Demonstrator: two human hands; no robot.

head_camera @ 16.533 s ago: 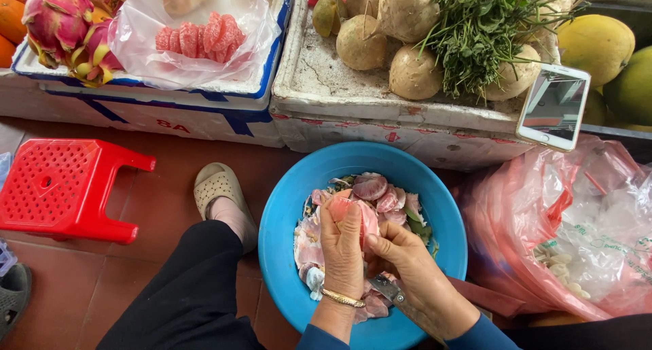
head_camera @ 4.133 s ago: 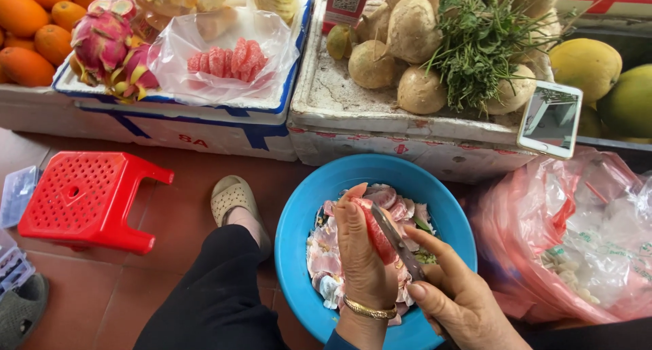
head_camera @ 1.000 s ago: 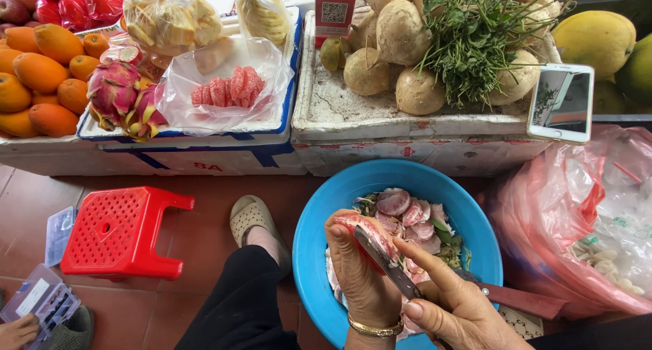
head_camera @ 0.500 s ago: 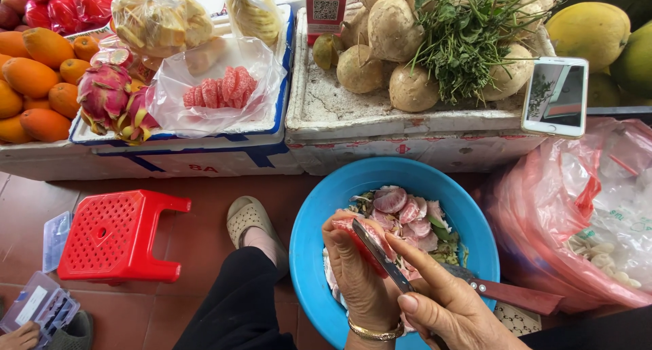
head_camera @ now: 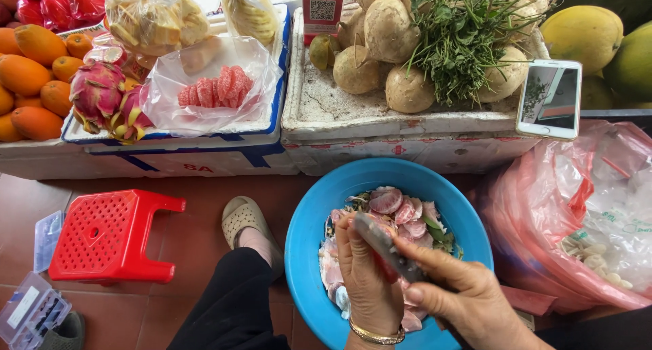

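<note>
Left hand (head_camera: 367, 282) fingers curl around a pink fruit piece (head_camera: 386, 267), mostly hidden, while the right hand (head_camera: 468, 302) grips a grey-bladed knife (head_camera: 387, 245) laid against it, both above a round blue plastic basin (head_camera: 309, 234) of pink peelings; a red plastic stool (head_camera: 112, 236) stands well apart.

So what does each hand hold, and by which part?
Right hand grips a knife by its handle end; left hand cups a pink fruit piece.
</note>
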